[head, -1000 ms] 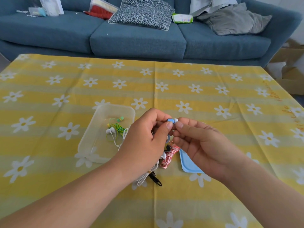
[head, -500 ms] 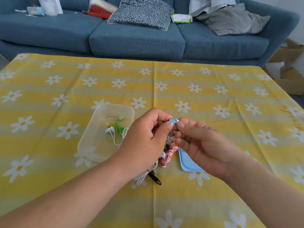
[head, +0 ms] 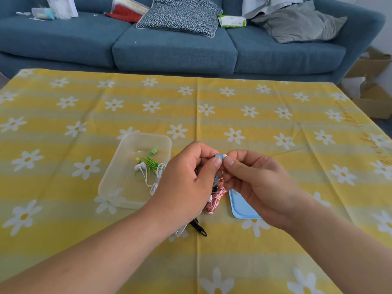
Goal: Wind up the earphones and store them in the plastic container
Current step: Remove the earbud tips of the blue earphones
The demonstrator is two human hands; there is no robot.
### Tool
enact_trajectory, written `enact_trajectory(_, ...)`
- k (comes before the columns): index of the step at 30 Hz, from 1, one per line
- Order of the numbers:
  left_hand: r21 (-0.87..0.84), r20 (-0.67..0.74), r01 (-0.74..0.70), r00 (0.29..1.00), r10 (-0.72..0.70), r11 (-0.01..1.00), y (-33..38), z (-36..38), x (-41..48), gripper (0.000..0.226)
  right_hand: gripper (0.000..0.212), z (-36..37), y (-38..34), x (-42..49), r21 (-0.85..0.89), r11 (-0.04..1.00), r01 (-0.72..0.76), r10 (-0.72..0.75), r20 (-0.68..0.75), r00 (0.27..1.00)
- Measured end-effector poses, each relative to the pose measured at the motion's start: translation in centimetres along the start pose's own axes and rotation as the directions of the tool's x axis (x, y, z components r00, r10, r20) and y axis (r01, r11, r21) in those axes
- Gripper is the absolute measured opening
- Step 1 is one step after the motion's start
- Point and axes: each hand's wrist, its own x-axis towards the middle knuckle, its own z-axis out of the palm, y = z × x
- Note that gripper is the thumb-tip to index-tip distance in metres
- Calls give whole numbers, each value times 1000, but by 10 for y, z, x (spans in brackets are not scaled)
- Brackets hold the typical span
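Note:
Above the table's middle, my left hand (head: 186,181) and my right hand (head: 256,185) meet fingertip to fingertip, both pinching a blue earphone (head: 219,156); its blue cord (head: 216,181) loops down between the hands. The clear plastic container (head: 118,175) stands left of my left hand and holds a wound green earphone (head: 149,161) and a white earphone (head: 142,166). A red-and-white wound earphone (head: 215,200) lies under the hands. A black earphone (head: 198,227) and a white cable (head: 181,231) lie near my left wrist.
The container's blue lid (head: 241,209) lies flat on the table, partly under my right hand. The yellow daisy tablecloth (head: 275,128) covers the table. A blue sofa (head: 174,47) with cushions stands beyond the far edge; cardboard boxes (head: 373,96) are at the right.
Both hands stay closed on the blue earphone with only slight finger shifts; the items on the table have not moved.

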Motion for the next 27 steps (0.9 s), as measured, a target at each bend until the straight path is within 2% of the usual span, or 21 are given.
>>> enact_trajectory(6,-3,-51,-24,998,24,1000,2,3,-1,4,10,5,6,-1,61,998,2,-1,-28,1000)
enact_trajectory(12,-9,-8,-3,1000,3,1000,0,0,2,4,17,2,4,-2,84,996,-2,5,-41,999)
enact_trajectory(15,-19,-21,5,1000,-5,1000,-1,1,2,4,16,4,6,-3,33,999,29,-26,-98,995)
enact_trajectory(20,-46,-42,47,998,-49,998,-3,0,3,4,11,6,2,-8,-175,977,121,-155,-197,968)
enact_trajectory(22,-62,-38,67,997,-69,996,-2,0,4,5,13,6,-2,-9,-183,974,135,-172,-202,964)
enact_trajectory(25,-131,-11,123,992,-126,984,1,-2,4,9,20,6,-6,-10,-107,987,118,-136,-182,974)
enact_trajectory(27,-164,10,165,986,-165,973,4,-2,3,11,26,5,-6,-11,-156,981,116,-141,-164,976)
